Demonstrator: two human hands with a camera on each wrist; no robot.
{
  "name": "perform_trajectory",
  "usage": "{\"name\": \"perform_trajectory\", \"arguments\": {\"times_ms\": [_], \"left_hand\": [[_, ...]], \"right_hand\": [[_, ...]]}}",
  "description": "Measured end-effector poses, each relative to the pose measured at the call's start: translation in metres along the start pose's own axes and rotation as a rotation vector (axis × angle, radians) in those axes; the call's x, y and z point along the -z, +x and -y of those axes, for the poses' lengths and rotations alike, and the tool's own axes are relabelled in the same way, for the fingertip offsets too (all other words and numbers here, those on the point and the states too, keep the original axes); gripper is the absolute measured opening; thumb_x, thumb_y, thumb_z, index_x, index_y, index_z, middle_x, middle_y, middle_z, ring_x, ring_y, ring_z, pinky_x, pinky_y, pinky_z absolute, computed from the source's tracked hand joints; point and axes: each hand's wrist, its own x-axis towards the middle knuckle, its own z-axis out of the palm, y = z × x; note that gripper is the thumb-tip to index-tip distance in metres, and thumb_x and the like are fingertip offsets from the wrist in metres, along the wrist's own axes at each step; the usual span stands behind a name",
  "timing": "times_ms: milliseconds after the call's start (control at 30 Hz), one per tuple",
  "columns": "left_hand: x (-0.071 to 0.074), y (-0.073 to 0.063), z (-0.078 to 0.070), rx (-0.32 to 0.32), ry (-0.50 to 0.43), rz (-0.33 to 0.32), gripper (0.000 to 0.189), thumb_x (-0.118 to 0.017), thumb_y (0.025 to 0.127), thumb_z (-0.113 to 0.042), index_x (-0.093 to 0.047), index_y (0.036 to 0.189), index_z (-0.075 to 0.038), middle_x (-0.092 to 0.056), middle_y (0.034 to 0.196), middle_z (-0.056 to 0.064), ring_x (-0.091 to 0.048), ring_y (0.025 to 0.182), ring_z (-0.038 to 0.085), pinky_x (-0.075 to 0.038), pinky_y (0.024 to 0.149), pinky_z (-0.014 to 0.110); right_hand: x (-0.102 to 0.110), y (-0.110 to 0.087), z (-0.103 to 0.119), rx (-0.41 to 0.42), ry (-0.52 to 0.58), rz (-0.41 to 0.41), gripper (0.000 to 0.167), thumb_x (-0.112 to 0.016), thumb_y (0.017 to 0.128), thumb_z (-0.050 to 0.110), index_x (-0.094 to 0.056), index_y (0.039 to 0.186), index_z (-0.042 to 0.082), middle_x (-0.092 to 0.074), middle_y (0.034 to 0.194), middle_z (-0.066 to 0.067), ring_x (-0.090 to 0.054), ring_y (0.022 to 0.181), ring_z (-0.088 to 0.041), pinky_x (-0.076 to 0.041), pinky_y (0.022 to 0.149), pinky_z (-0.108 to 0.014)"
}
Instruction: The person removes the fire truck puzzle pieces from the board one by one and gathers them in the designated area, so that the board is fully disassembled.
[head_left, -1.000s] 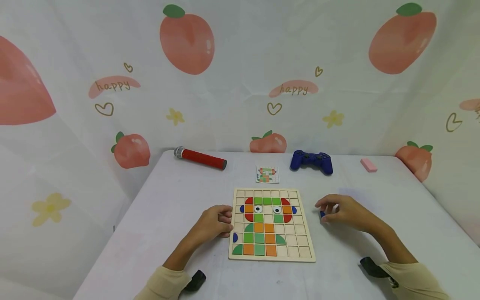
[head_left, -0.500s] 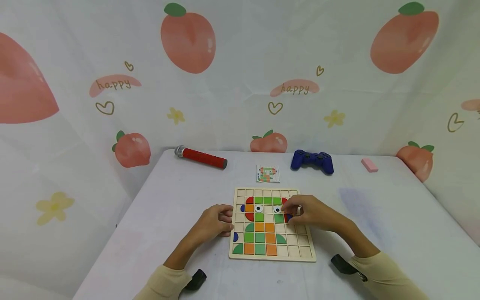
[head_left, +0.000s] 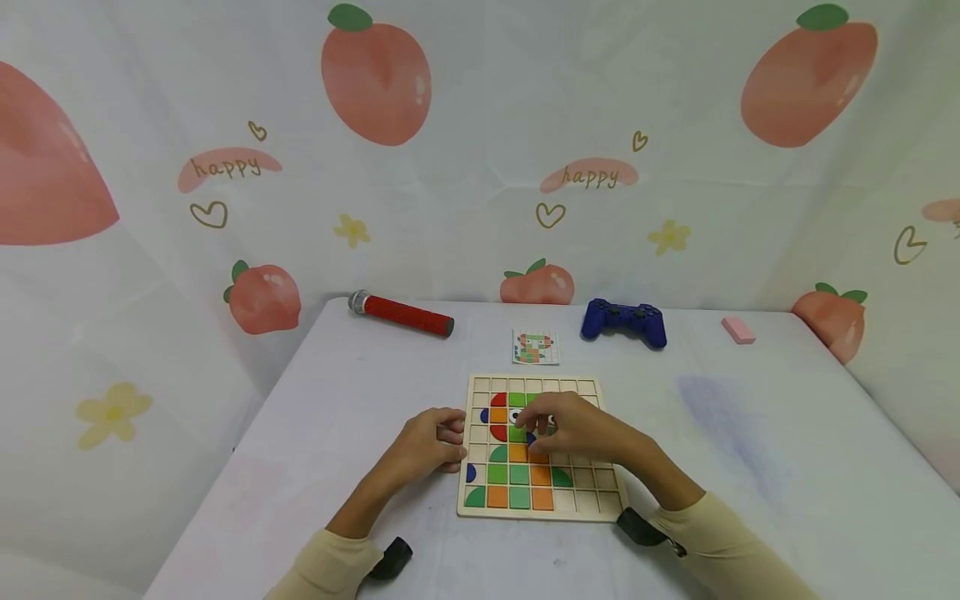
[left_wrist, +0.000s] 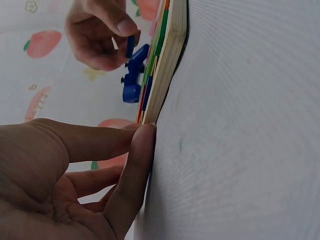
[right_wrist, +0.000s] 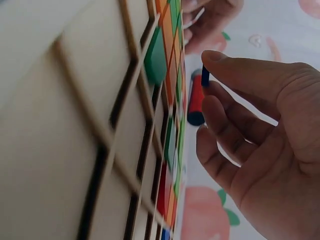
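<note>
A square wooden grid board (head_left: 587, 502) lies on the table, partly filled with flat red, green, orange and blue pieces and two eye pieces. At its left edge my left hand (head_left: 423, 446) pinches the rim between thumb and finger, as the left wrist view shows. My right hand (head_left: 581, 429) is above the middle of the board. Between its thumb and index finger it pinches a small dark-blue puzzle piece (right_wrist: 205, 76), held clear of the board. The right hand hides some upper-right pieces in the head view. One blue half-round piece (head_left: 471, 472) sits in the left column.
Behind the board lies a small pattern card (head_left: 536, 347). Farther back are a red microphone (head_left: 405, 316), a blue game controller (head_left: 624, 322) and a pink block (head_left: 738, 329). A fruit-printed cloth (head_left: 450, 208) hangs behind the table.
My right hand has moved left from the table beside the board to above its middle, carrying the blue puzzle piece. My left hand has stayed at the board's left edge.
</note>
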Motion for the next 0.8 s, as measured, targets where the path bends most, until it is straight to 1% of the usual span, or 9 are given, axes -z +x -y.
{"name": "perform_trajectory", "arguments": {"times_ms": [167, 267, 400, 533, 633, 800], "left_hand": [[0.001, 0.001, 0.001, -0.004, -0.005, 0.005, 0.057, -0.079, 0.090, 0.003, -0.058, 0.144, 0.005, -0.065, 0.114, 0.011, -0.064, 0.098, 0.021, -0.067, 0.074, 0.032], [0.001, 0.001, 0.001, -0.005, -0.009, 0.009, 0.057, -0.078, 0.091, 0.003, -0.058, 0.144, 0.005, -0.065, 0.115, 0.011, -0.065, 0.099, 0.021, -0.067, 0.074, 0.032], [0.002, 0.002, 0.002, -0.005, -0.013, 0.012, 0.056, -0.077, 0.090, 0.005, -0.058, 0.143, 0.005, -0.065, 0.116, 0.011, -0.065, 0.100, 0.021, -0.067, 0.074, 0.032], [0.002, 0.003, 0.002, -0.007, -0.024, 0.013, 0.057, -0.077, 0.090, 0.006, -0.058, 0.143, 0.006, -0.066, 0.117, 0.012, -0.065, 0.101, 0.021, -0.067, 0.073, 0.032], [0.003, 0.002, 0.001, -0.008, -0.040, 0.012, 0.057, -0.077, 0.089, 0.007, -0.058, 0.142, 0.007, -0.066, 0.118, 0.013, -0.066, 0.102, 0.021, -0.067, 0.072, 0.032], [0.003, 0.001, 0.000, -0.005, -0.054, 0.011, 0.057, -0.077, 0.088, 0.008, -0.058, 0.142, 0.008, -0.066, 0.118, 0.013, -0.066, 0.101, 0.021, -0.067, 0.072, 0.033]], "right_hand": [[-0.011, 0.012, 0.011, -0.001, 0.007, 0.012, 0.026, -0.082, 0.092, 0.012, -0.077, 0.117, 0.012, -0.072, 0.107, 0.004, -0.062, 0.094, -0.016, -0.058, 0.084, -0.027], [-0.018, 0.018, 0.016, -0.006, -0.001, 0.021, 0.025, -0.082, 0.092, 0.013, -0.077, 0.117, 0.014, -0.072, 0.107, 0.006, -0.062, 0.094, -0.014, -0.058, 0.085, -0.026], [-0.025, 0.025, 0.023, -0.006, -0.038, 0.022, 0.025, -0.083, 0.093, 0.015, -0.078, 0.117, 0.017, -0.070, 0.102, 0.007, -0.060, 0.092, -0.012, -0.056, 0.083, -0.025], [-0.033, 0.033, 0.030, 0.009, -0.054, 0.018, 0.024, -0.084, 0.092, 0.013, -0.078, 0.116, 0.014, -0.067, 0.096, 0.005, -0.059, 0.089, -0.013, -0.055, 0.080, -0.024], [-0.038, 0.038, 0.032, 0.015, -0.045, 0.019, 0.024, -0.083, 0.092, 0.010, -0.078, 0.115, 0.012, -0.068, 0.096, 0.004, -0.059, 0.089, -0.013, -0.055, 0.079, -0.024], [-0.047, 0.044, 0.032, 0.001, -0.040, 0.019, 0.024, -0.083, 0.092, 0.009, -0.077, 0.115, 0.012, -0.070, 0.099, 0.005, -0.060, 0.090, -0.012, -0.057, 0.084, -0.023]]}}
